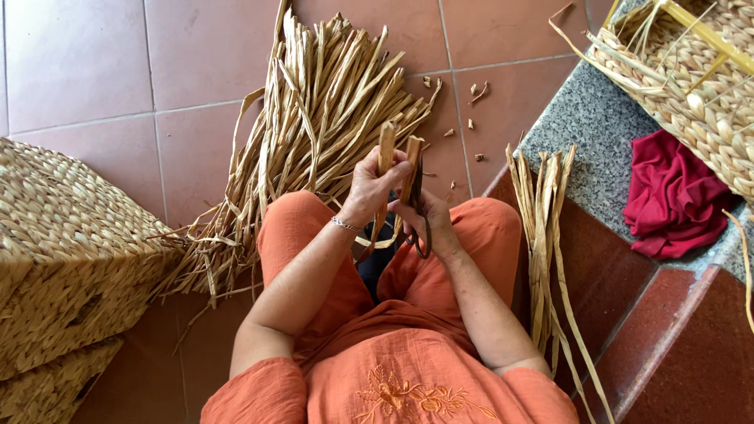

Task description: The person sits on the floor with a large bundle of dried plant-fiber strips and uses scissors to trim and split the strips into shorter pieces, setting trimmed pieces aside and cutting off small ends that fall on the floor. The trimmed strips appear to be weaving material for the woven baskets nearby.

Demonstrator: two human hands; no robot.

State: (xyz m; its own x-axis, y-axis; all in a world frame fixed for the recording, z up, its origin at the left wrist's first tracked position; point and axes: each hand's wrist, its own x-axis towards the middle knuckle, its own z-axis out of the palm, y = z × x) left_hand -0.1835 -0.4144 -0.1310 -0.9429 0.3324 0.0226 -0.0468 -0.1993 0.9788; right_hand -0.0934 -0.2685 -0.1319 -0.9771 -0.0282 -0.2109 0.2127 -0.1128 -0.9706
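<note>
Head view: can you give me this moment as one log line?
left hand: holds dried reed strips upright | right hand: holds scissors at strips | reed pile: on floor ahead

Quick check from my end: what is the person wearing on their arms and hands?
Both forearms are bare, with no gloves. Short orange sleeves end near the elbows, matching the orange embroidered top. The left hand has a thin silver chain bracelet at the wrist. The right hand shows no jewellery that I can see.

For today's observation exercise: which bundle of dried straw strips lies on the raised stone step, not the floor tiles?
The small bundle beside the right hand; the big pile lies on the tiles.
</note>
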